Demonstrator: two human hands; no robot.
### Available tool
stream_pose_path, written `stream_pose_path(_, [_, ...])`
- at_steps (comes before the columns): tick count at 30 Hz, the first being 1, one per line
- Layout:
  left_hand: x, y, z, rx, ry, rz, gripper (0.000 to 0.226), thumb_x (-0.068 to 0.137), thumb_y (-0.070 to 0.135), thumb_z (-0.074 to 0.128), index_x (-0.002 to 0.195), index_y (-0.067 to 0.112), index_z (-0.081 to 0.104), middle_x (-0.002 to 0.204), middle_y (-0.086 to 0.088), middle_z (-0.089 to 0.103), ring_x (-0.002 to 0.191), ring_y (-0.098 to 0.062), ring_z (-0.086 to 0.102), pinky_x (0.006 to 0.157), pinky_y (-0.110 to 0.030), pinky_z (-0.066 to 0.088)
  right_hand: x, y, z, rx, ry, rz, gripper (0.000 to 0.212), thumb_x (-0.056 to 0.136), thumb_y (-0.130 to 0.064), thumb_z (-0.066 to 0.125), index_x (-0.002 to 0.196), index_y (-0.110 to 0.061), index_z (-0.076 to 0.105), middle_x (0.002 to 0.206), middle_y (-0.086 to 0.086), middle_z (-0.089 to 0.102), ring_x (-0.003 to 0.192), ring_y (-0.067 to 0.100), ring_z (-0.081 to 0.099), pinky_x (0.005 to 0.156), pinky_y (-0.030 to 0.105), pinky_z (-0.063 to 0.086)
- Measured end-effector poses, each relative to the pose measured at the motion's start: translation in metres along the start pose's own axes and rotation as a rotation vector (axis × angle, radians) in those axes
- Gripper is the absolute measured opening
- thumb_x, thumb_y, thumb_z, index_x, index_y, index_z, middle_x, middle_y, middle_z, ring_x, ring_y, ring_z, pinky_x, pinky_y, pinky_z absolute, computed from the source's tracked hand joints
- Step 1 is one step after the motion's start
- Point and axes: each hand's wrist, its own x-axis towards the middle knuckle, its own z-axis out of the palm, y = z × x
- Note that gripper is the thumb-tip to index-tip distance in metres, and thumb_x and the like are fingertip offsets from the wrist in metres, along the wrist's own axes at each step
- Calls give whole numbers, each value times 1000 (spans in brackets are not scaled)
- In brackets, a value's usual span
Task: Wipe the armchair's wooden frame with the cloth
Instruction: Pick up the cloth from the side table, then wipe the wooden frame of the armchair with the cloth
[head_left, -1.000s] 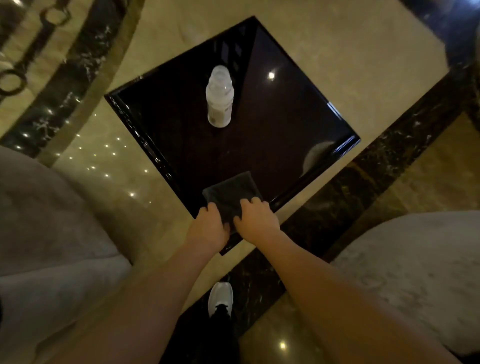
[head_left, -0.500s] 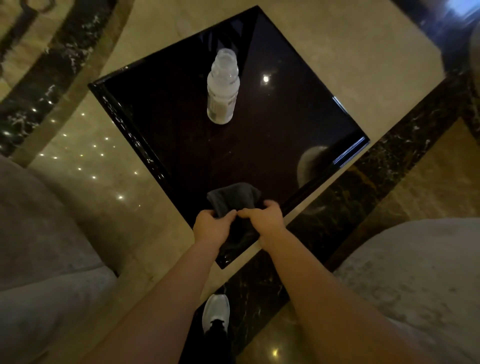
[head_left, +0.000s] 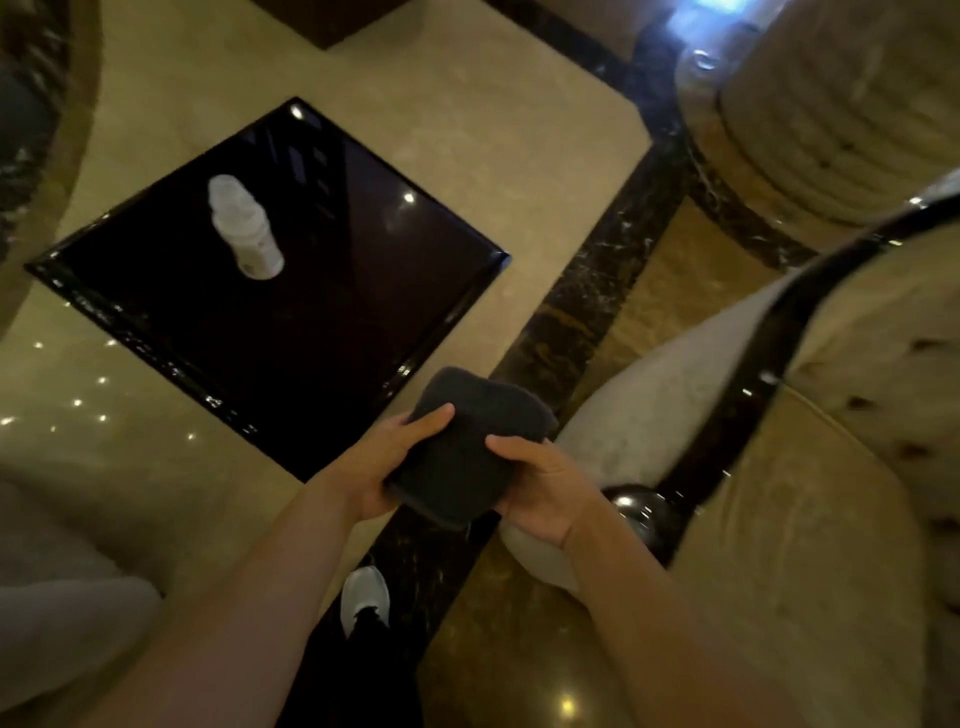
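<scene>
A folded dark grey cloth (head_left: 467, 441) is held in the air between both hands, just off the near corner of the table. My left hand (head_left: 387, 470) grips its left side and my right hand (head_left: 543, 486) grips its right side. The armchair (head_left: 831, 467) fills the right of the view, with beige tufted upholstery. Its glossy dark wooden frame (head_left: 748, 384) curves along the arm down to a rounded knob (head_left: 636, 512) right beside my right hand.
A glossy black square side table (head_left: 322, 332) stands on the marble floor, with a white plastic bottle (head_left: 247, 228) upright on it. Another upholstered seat (head_left: 57, 597) sits at the lower left. A ribbed column base (head_left: 831, 114) rises at the upper right. My white shoe (head_left: 366, 597) is below.
Both hands lifted the cloth off the table's near corner and carried it right, toward the armchair. The view swung right, bringing the armchair's frame into sight.
</scene>
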Motion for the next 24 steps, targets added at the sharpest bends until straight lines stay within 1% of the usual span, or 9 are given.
stream_pose_path(5, [-40, -89, 101, 79, -111, -70, 54, 54, 42, 93, 102, 19, 80, 112, -12, 76, 102, -28, 73, 72, -37, 61, -127, 16, -73, -54, 144, -37, 66, 68, -10, 85, 130, -19, 63, 127, 16, 68, 115, 38, 65, 94, 55, 54])
stream_pose_path(7, [-54, -137, 137, 112, -5, -30, 62, 53, 42, 94, 107, 18, 78, 113, -13, 75, 103, -30, 72, 78, -42, 61, -172, 32, -107, -36, 242, -63, 43, 83, -12, 75, 125, -17, 66, 118, 14, 73, 107, 33, 70, 85, 49, 59])
stream_pose_path(12, [-90, -224, 199, 353, 278, 157, 19, 74, 49, 78, 85, 32, 78, 88, 0, 79, 90, -25, 75, 70, -36, 61, -249, 65, -170, -114, 527, -60, 32, 94, -11, 66, 125, -16, 62, 110, 11, 72, 98, 27, 70, 68, 38, 57])
stream_pose_path(14, [-94, -228, 211, 479, 352, 238, 7, 84, 45, 71, 79, 42, 74, 81, 6, 78, 86, -20, 74, 68, -33, 59, -258, 65, -179, -129, 544, -74, 29, 94, -11, 66, 123, -17, 62, 106, 8, 72, 95, 25, 69, 67, 37, 56])
stream_pose_path(17, [-90, -202, 227, 695, 409, 363, 27, 90, 41, 65, 71, 60, 64, 71, 31, 68, 72, 10, 65, 61, -17, 50, -249, 54, -179, -121, 535, -123, 24, 96, -13, 64, 117, -24, 60, 103, 1, 70, 90, 19, 68, 62, 33, 55])
stream_pose_path(19, [-75, -179, 231, 805, 424, 505, 24, 91, 36, 66, 70, 47, 65, 68, 31, 66, 69, 16, 61, 54, -9, 46, -234, 40, -170, -112, 520, -193, 23, 98, -12, 62, 110, -31, 63, 98, -8, 72, 85, 13, 71, 58, 29, 58])
stream_pose_path(22, [-42, -140, 229, 904, 446, 597, 9, 89, 35, 67, 94, 37, 60, 91, 16, 67, 89, 2, 65, 67, -9, 48, -198, 13, -173, -184, 557, -297, 35, 97, -9, 61, 123, -32, 58, 111, -7, 68, 100, 16, 68, 80, 36, 60])
stream_pose_path(23, [-30, -133, 227, 1000, 482, 553, 28, 88, 38, 68, 111, 30, 55, 110, 8, 64, 104, -7, 62, 80, -19, 52, -186, 7, -175, -274, 532, -309, 43, 97, -12, 61, 136, -26, 50, 122, -1, 64, 110, 21, 63, 94, 41, 55])
stream_pose_path(24, [-20, -130, 223, 1161, 515, 474, 53, 87, 42, 67, 132, 24, 45, 131, -1, 54, 121, -17, 55, 93, -32, 52, -180, 2, -185, -508, 955, -267, 49, 98, -18, 60, 144, -18, 42, 135, 6, 57, 121, 26, 56, 105, 41, 46])
